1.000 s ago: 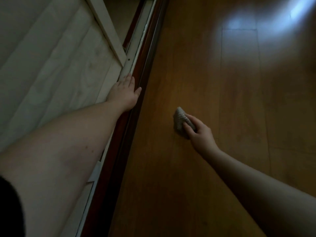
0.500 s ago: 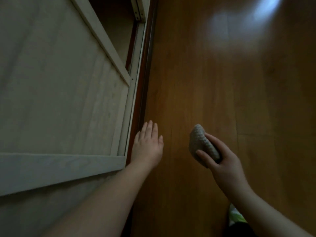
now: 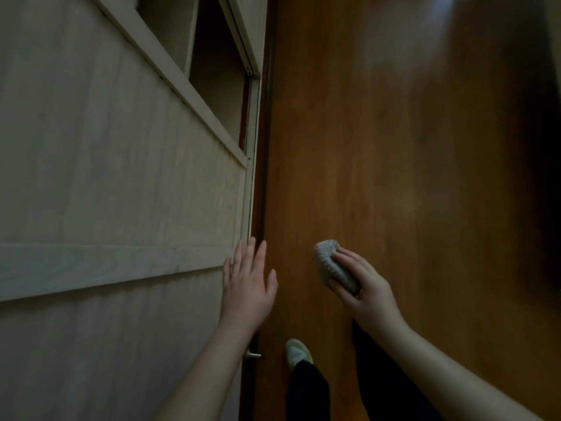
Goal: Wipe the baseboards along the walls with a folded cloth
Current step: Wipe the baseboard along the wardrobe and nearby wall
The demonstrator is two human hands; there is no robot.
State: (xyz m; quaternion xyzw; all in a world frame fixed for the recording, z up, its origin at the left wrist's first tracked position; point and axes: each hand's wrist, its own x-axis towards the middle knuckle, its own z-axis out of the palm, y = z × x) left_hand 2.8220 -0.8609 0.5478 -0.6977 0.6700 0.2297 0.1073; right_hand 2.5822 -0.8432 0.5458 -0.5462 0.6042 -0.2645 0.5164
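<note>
So the person's right hand [image 3: 368,294] is wrapped around a small grey knitted-looking folded cloth [image 3: 332,267], thumb under the near end and fingers curled over the top. The cloth sits out over the orange-brown wooden floor [image 3: 409,147], a bit right of the wall, not touching anything but the hand as far as the view shows. Whether it's up in the air or low near the boards is hard to tell in this dim, slightly blurry shot.

The left hand [image 3: 249,285] is flat with the fingers straight and slightly spread, holding nothing. Its fingertips are right at the near right corner of the pale whitewashed wooden sliding door panel [image 3: 121,177]; it may be touching the panel's edge, can't tell for sure.

Between the panel and the floor runs a dark reddish-brown wooden strip [image 3: 263,177], going from near to far. Further away, the panel frame opens onto a dark recess [image 3: 218,71].

At the near edge, there's a foot in a light greenish slipper [image 3: 299,354] on the floor, with a dark trouser leg [image 3: 308,390] above it. Just left of that, a small metal pin-like thing [image 3: 253,355] pokes out near the strip.
</note>
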